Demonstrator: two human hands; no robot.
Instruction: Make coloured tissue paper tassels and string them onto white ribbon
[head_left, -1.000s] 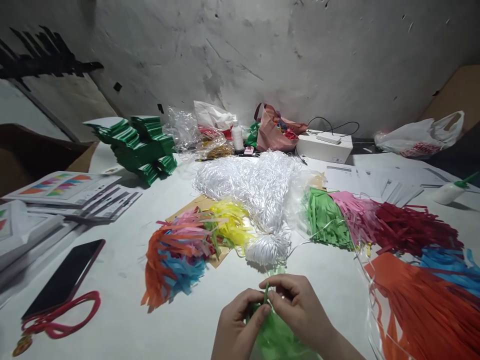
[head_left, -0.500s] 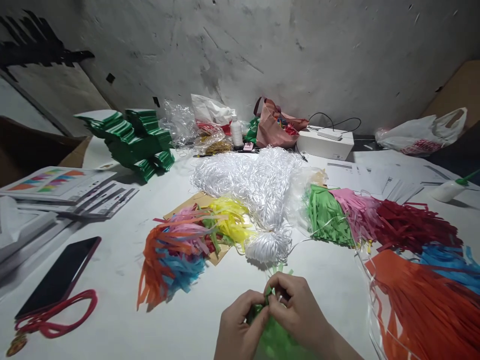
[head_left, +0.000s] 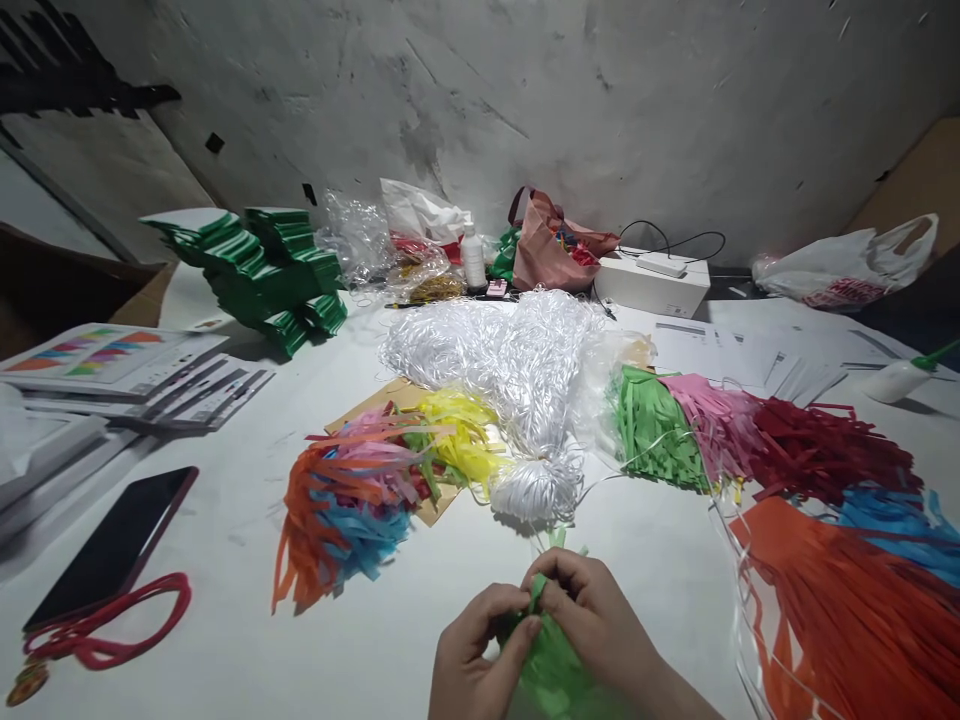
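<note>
both wrists run off the bottom edge, so only the left hand [head_left: 472, 660] and right hand [head_left: 596, 625] themselves show. the lower part of the green paper tassel [head_left: 553, 672] is cut off there too. its neck is covered by the fingers [head_left: 559, 588], so how it is twisted or folded cannot be made out. both hands are closed on it: the left fingertips pinch the thin neck from the left, the right ones press it from the right and above, and a short green tip pokes out just beyond them. the paper looks thin, crinkled and slightly translucent.

just beyond the fingers lies a coiled white cord bundle [head_left: 536, 488], glossy and stringy, spreading into a big loose heap farther off. left of the fingers and a little farther is a pile of mixed tassels [head_left: 352, 500] in orange, blue, pink and yellow, soft flat strips fanned over a brown card sheet [head_left: 360, 408]. to the right, fringed paper lies in overlapping rows: green fringe [head_left: 652, 430], pink fringe [head_left: 709, 415], dark red fringe [head_left: 825, 450]. nearest on the right is the orange fringe [head_left: 847, 610], cut by the frame and partly under clear film whose edge is hard to trace. far left of the fingers a dark, smooth phone [head_left: 112, 545] rests on the pale surface [head_left: 225, 650], a red lanyard [head_left: 112, 625] looped beside it; the charm at its end is blurred.
</note>
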